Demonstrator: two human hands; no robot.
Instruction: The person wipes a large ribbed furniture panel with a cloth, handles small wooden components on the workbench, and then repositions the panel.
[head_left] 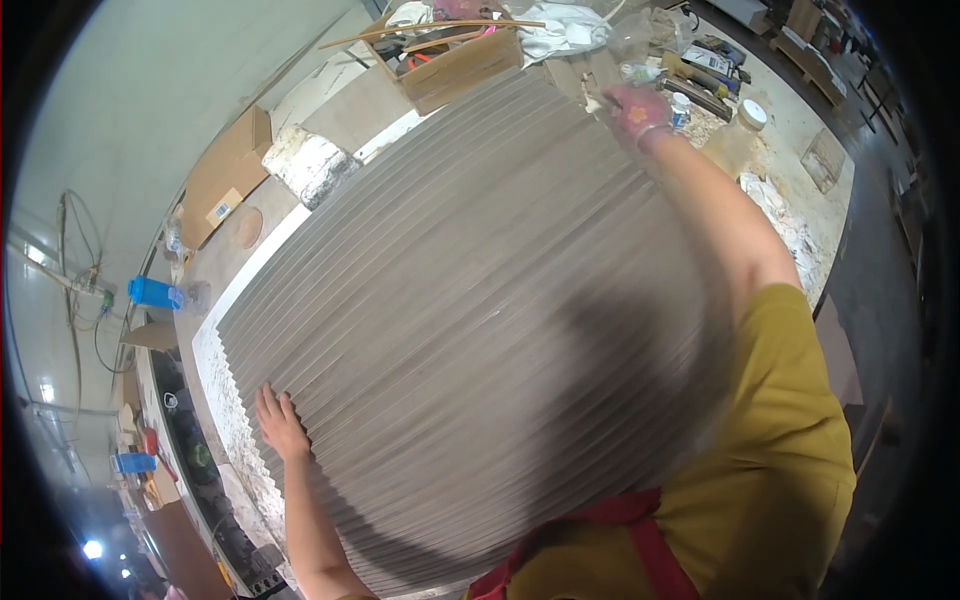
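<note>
Stack of grey ribbed panels (pixel 480 300) fills the frame centre. Left hand (pixel 279 423), lower left, lies flat with fingers spread on the stack's edge. Right hand (pixel 636 110), upper right, gloved, grips a small tool at the far edge; tool type unclear.

Just one view here, a head-worn fisheye looking steeply down and forward over the tabletop (pixel 790 215). It sits really close to the ribbed panel (pixel 480 330), which fills most of the frame, with the wearer's own shoulder and chest at lower right. Edges curve hard toward the dark round rim, and the far clutter looks tiny up top.
</note>
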